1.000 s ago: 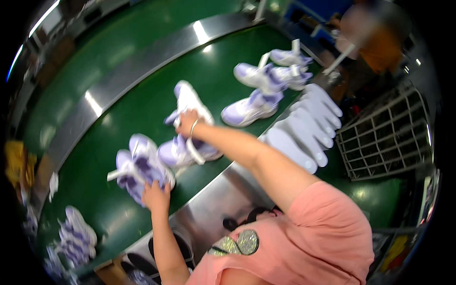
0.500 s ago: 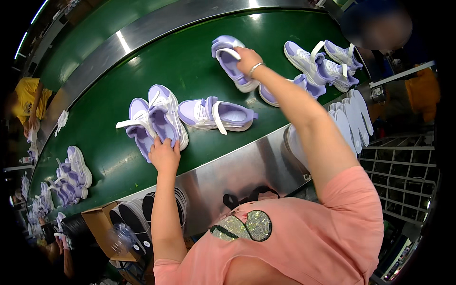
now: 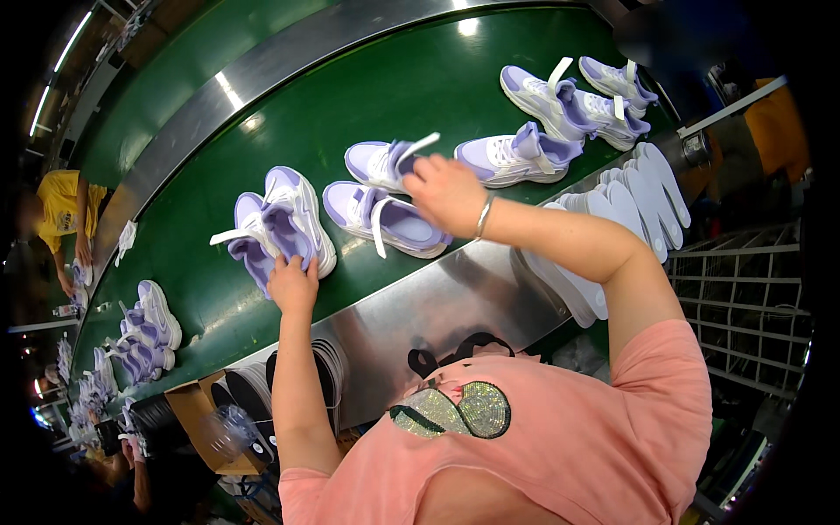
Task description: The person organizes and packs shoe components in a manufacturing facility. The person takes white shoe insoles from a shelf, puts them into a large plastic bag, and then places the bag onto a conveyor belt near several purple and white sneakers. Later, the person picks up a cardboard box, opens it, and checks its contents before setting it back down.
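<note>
Lavender mesh sneakers (image 3: 282, 229), left hand (image 3: 293, 282) touching, right hand (image 3: 448, 191) perhaps gripping

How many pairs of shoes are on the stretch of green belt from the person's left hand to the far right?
Pairs under the hands: 2 (left hand on pair; right hand on pair)
Pairs further right: 2 ()
Total: 4

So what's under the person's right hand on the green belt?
The right hand rests across two lilac sneakers, lying side by side on the green belt. Their heel ends are covered by the hand, so the grip is unclear.
</note>
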Available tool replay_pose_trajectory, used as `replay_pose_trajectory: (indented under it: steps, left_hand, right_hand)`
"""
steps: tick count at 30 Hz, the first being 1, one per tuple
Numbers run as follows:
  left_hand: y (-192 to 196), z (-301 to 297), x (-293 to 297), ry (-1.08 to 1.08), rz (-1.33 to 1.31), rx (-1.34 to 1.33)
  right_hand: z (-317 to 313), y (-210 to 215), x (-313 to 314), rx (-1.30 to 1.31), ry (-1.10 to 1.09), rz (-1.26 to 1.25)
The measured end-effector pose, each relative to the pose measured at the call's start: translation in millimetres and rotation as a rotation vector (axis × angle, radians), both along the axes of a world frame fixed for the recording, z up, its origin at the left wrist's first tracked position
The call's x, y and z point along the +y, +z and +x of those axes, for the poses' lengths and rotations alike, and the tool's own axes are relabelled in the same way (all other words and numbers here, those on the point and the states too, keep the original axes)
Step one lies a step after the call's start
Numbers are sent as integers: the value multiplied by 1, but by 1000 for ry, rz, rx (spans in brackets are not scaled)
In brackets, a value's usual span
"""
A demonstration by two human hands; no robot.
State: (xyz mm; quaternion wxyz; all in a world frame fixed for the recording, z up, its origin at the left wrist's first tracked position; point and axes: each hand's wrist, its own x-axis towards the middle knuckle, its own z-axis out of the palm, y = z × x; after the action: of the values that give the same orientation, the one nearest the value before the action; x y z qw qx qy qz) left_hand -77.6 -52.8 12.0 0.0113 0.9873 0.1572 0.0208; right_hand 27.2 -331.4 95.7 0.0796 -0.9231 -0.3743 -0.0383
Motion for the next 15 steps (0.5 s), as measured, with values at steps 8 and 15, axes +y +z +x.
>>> replay_pose_trajectory:
  steps: [8, 15]
  left_hand:
    - [-7, 2, 4, -38, 11, -51]
    - [-1, 1, 2, -31, -11, -45]
  right_hand:
    - [23, -72, 23, 498, -151, -214]
    - [46, -64, -42, 391, -215, -183]
